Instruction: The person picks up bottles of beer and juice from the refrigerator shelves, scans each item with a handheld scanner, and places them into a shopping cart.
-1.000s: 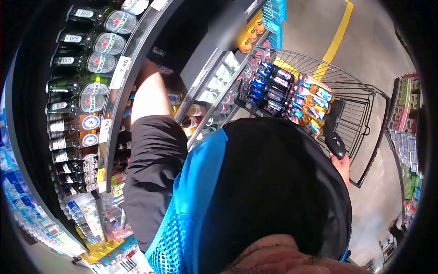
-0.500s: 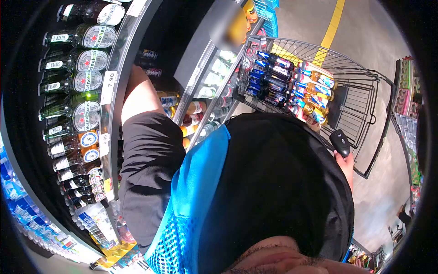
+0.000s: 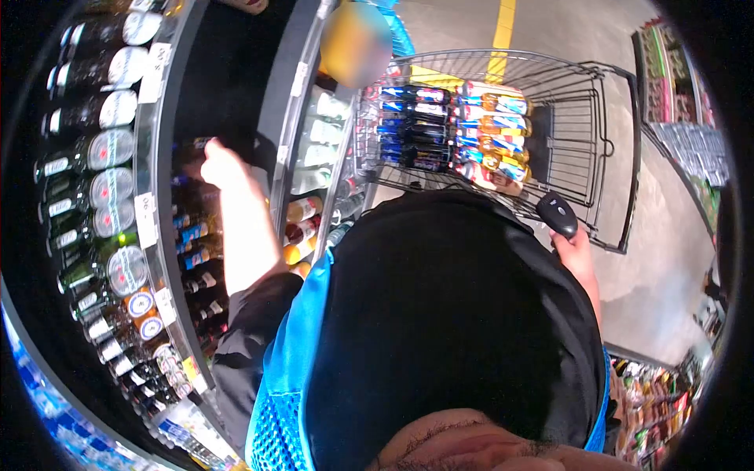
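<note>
My left hand (image 3: 224, 166) reaches into a dark lower shelf on the left, fingers curled at its shadowed edge. What they hold is lost in the dark. Small bottles with blue labels (image 3: 192, 234) stand on that shelf beside my forearm. My right hand (image 3: 576, 245) is closed around a black rounded plastic piece (image 3: 557, 215) at the near edge of a wire shopping cart (image 3: 585, 149). Inside the cart, dark bottles with blue labels (image 3: 416, 125) lie next to amber bottles in packs (image 3: 493, 129).
Green beer bottles (image 3: 111, 192) line the upper shelf, with price tags along its edge (image 3: 157, 228). Clear bottles (image 3: 322, 141) fill shelves ahead on the left. Grey floor with a yellow line (image 3: 503, 31) lies beyond the cart. More goods (image 3: 683, 157) stand at the right.
My left forearm, largely hidden behind the shelf edge before, now shows down to the hand. The cart and my right hand appear shifted left and up in view.
</note>
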The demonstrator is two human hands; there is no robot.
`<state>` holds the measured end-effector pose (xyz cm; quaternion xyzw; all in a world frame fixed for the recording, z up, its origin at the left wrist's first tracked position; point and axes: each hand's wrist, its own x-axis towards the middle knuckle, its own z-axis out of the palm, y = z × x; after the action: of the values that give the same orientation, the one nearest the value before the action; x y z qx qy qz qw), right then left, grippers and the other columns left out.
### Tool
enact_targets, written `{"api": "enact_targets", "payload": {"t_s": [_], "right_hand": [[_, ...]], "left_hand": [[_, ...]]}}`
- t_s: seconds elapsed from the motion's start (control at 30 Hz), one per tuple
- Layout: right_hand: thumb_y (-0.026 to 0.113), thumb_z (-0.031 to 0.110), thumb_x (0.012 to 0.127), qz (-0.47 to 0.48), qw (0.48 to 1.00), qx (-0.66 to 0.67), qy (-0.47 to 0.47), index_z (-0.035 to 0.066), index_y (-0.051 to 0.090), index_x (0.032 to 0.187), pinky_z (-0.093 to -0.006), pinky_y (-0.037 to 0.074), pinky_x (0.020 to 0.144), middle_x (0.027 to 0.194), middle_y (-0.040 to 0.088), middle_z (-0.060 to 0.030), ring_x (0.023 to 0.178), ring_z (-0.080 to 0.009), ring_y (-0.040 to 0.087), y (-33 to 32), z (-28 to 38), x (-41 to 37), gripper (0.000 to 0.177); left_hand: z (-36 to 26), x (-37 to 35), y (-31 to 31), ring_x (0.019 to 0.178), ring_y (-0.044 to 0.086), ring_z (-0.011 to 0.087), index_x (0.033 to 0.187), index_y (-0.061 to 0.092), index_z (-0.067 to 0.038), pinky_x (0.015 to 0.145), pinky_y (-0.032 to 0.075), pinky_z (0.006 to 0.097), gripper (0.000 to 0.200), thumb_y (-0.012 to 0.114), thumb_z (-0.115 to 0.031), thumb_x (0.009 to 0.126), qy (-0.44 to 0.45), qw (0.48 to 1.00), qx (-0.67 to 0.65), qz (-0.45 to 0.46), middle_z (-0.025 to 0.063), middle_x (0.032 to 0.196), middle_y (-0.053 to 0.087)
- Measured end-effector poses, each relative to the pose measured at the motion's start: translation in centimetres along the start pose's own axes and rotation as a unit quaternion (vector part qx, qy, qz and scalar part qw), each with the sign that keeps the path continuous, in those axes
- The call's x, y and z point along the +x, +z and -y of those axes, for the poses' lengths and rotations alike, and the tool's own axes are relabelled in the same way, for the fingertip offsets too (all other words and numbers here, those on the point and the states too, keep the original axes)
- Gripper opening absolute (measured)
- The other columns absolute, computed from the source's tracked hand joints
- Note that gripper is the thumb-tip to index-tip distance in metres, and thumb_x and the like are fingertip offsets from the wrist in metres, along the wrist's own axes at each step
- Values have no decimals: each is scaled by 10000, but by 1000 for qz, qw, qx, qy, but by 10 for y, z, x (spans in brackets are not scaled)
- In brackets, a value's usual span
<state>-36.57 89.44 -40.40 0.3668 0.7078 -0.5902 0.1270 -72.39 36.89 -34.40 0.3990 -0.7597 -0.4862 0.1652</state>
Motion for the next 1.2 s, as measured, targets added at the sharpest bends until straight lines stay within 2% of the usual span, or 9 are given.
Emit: {"api": "enact_targets", "payload": {"t_s": [0.03,0.07,0.17,0.2,0.27,0.33,0.43,0.7,1.2], "right_hand": [[639,98,868,-7,1000,1,4,79,585,947,-235,318,457,657,505,70,524,-42,427,-2,-2,0,97],[636,92,868,2,1000,4,5,79,588,958,-231,332,475,670,513,67,542,-41,438,-4,-5,0,103],[630,76,867,16,1000,4,1,75,595,976,-222,360,518,707,536,60,588,-39,463,-7,-10,-7,115],[626,66,865,23,1000,2,-14,71,599,984,-218,373,544,730,551,55,616,-37,478,-7,-9,-7,122],[619,57,865,-3,1000,11,22,64,603,985,-215,380,565,750,565,50,641,-36,489,-8,-14,-14,122],[612,48,864,-31,998,20,60,58,607,986,-213,387,587,770,579,44,667,-36,499,-10,-22,-21,122],[599,10,852,-44,994,13,103,43,598,1032,-221,406,591,802,617,19,676,-51,524,-18,-35,-35,182],[554,-48,847,-142,976,-6,167,30,543,1159,-257,468,743,955,638,-42,826,-116,590,-16,-60,-70,322],[556,-60,858,-131,974,20,185,25,540,1173,-262,472,716,937,637,-37,816,-113,591,3,-60,-69,328]], "left_hand": [[34,-19,30,1003,538,292,1226,445,86,957,435,406,538,633,-160,785,226,970,19,-91,241,1159,538],[42,-52,47,948,515,270,1264,375,58,939,439,409,579,640,-91,771,381,922,-47,44,202,1110,527],[99,-121,95,1187,461,241,1396,339,-9,1037,367,370,712,703,-120,795,331,875,132,328,161,1247,508],[143,-129,121,1145,501,233,1387,364,-24,998,401,355,661,687,-127,819,421,824,278,259,125,1245,522],[240,-100,192,945,541,225,1204,507,-77,868,446,344,364,621,-208,885,341,791,98,499,43,1017,567],[236,-123,219,819,536,194,1086,537,-94,714,455,346,227,599,-208,900,-195,865,-32,461,27,892,549],[272,-103,266,725,521,171,1050,548,-115,582,434,354,160,556,-215,926,-382,866,4,323,28,854,537],[353,-55,338,1124,479,232,1209,542,-178,847,496,432,284,446,-338,995,-456,856,-82,230,34,1213,551],[342,-71,343,861,507,119,1076,580,-218,624,462,272,352,530,-536,934,-492,823,-75,272,-27,985,582]]}}
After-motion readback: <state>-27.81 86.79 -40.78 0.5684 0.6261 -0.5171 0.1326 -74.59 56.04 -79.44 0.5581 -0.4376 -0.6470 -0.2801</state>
